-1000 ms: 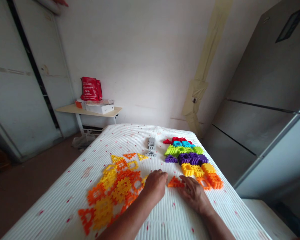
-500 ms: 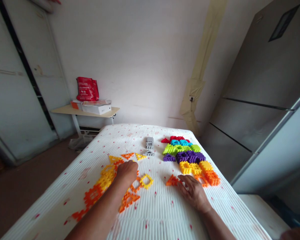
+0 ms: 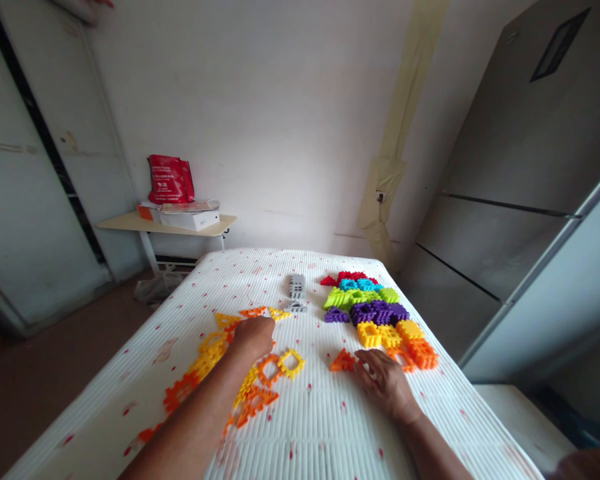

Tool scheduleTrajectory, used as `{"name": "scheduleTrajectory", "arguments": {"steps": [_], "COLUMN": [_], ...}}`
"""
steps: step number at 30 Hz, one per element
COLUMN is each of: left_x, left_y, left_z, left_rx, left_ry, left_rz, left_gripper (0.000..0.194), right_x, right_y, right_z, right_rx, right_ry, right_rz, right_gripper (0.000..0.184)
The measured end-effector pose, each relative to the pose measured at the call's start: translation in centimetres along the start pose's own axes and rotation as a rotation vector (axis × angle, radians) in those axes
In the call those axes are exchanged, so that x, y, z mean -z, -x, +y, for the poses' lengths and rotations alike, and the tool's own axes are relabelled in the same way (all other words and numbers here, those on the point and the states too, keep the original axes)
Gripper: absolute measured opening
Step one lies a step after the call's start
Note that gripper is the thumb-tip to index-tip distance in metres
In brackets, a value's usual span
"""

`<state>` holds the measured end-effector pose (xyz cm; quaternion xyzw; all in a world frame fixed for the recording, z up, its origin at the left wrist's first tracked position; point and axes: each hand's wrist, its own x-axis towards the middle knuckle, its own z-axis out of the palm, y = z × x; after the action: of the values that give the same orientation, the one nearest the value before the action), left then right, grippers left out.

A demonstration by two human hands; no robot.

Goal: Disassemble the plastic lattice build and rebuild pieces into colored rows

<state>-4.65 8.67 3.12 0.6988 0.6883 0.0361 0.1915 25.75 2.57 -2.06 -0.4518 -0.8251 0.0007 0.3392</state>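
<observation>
- Seeing, at the far left beyond the surface [image 3: 310,427], a red bag [image 3: 171,179] on top of a white box [image 3: 190,219], close to the wall.
- Finding yellow pieces [image 3: 207,357] and orange pieces [image 3: 180,393] loose and overlapping on the spotted cover, partly hidden by the left forearm.
- Reaching over that spread with the left hand [image 3: 254,337], back upward, fingers out of sight — cannot tell whether holding a piece.
- Noting flat triangles [image 3: 253,311] in orange and yellow just beyond the knuckles.
- Spotting, on the near side, an orange square frame [image 3: 261,371] beside a yellow square frame [image 3: 299,357].
- Coming next to grey pieces [image 3: 297,287], farther back and apart from the rest.
- Resting the right hand [image 3: 386,383] with fingers loosely curved, tips at the right end of an orange triangle [image 3: 343,361] — cannot tell whether gripping.
- Ending with neat rows behind and beside that hand, back to front: red blocks [image 3: 353,276], light blue blocks [image 3: 363,285], green blocks [image 3: 360,297], purple blocks [image 3: 377,312], yellow blocks [image 3: 380,335], with orange blocks [image 3: 423,355] nearest.
</observation>
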Motion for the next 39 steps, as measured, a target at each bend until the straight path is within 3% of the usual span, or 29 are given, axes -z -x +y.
{"name": "scheduleTrajectory", "arguments": {"steps": [8,13,19,23,26,31,35,39], "left_x": [1.7,1.8,2.5,3.3,2.7,-0.5,-3.4,-5.7], "left_y": [-2.0,-2.9,-3.7,-2.6,-0.3,4.6,7.0,7.4], "left_z": [-1.5,-1.7,-1.1,1.1,3.1,6.0,7.7,8.6], "left_rx": [-0.189,-0.316,-0.446,-0.517,-0.559,-0.612,-0.683,-0.751], "left_ry": [0.560,0.958,1.216,1.230,1.159,1.005,0.818,0.706], "left_rz": [-0.005,0.084,0.126,0.110,0.103,0.238,0.391,0.523], "left_gripper": [0.031,0.032,0.025,0.015,0.013,0.010,0.007,0.015], "right_x": [-0.2,-0.1,-0.2,0.0,0.4,0.9,1.5,1.9], "right_y": [0.1,-0.1,-0.2,-0.3,-0.9,-2.7,-3.6,-3.4], "right_z": [0.1,-0.2,-0.4,-0.7,-1.9,-6.0,-9.0,-9.7], "right_rx": [-0.003,-0.023,-0.022,-0.071,-0.218,-0.574,-0.610,-0.605], "right_ry": [0.004,0.009,0.012,-0.069,-0.266,-0.871,-1.110,-1.196], "right_rz": [0.017,0.039,0.028,0.046,0.065,0.130,0.083,0.035], "right_gripper": [0.026,0.027,0.029,0.026,0.026,0.036,0.038,0.031]}}
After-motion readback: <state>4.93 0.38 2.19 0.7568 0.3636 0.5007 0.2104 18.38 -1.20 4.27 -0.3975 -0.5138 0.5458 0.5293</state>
